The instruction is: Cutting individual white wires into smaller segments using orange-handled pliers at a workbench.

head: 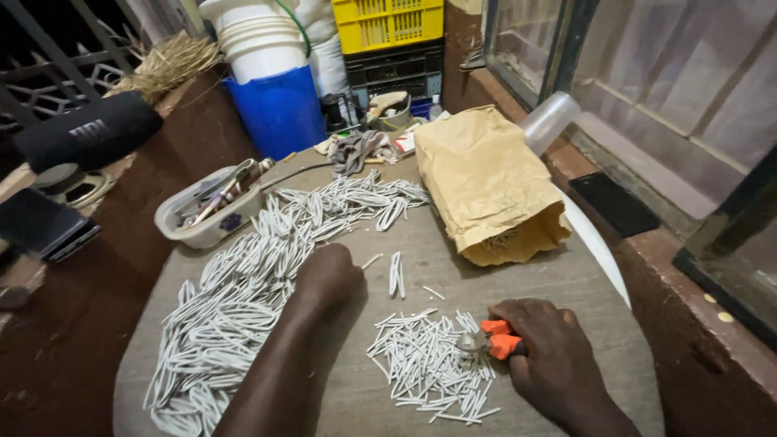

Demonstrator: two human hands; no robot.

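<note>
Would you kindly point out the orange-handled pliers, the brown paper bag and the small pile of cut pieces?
Orange-handled pliers (494, 340): head view, on the handle.
Brown paper bag (481, 182): head view, its side.
Small pile of cut pieces (425, 364): head view, middle.

Two bare, sleeveless forearms

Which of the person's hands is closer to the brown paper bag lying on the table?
Left. The left hand rests by the long grey strips, just across a bare gap from the paper bag. The right hand, holding orange-handled pliers, sits lower, further below the bag.
</note>
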